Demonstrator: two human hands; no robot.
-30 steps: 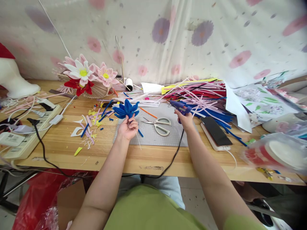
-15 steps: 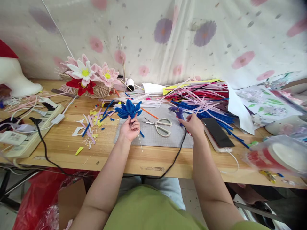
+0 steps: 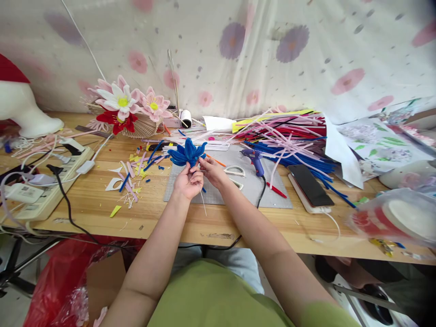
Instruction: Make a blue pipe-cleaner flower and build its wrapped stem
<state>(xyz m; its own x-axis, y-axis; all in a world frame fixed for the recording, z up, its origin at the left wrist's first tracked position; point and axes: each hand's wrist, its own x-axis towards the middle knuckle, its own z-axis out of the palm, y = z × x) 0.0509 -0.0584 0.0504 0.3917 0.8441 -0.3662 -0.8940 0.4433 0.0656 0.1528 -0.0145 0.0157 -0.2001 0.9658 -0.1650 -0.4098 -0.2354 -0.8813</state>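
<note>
My left hand (image 3: 188,181) is closed round the thin wire stem of a blue pipe-cleaner flower (image 3: 188,153), which it holds up above the grey cutting mat (image 3: 269,178). At the flower's lower right side, the fingers of my right hand (image 3: 214,171) are pinched on a petal or the base; exactly where is hidden. A purple glue gun (image 3: 254,160) lies on the mat to the right, its black cord running toward the table's front edge. Scissors with pale handles (image 3: 235,170) lie partly behind my right hand. A red pen-like tool (image 3: 276,190) rests below the glue gun.
Pink, white and red fuzzy flowers (image 3: 122,102) stand at the back left. A power strip (image 3: 51,181) and coloured scraps (image 3: 131,181) are on the left. Bundled pipe cleaners (image 3: 289,136), a phone (image 3: 310,185) and a bagged red-and-white container (image 3: 391,218) occupy the right.
My right hand has left the glue gun's side and moved left to the blue flower. The flower has shifted slightly right and tilted; the glue gun stays on the mat.
</note>
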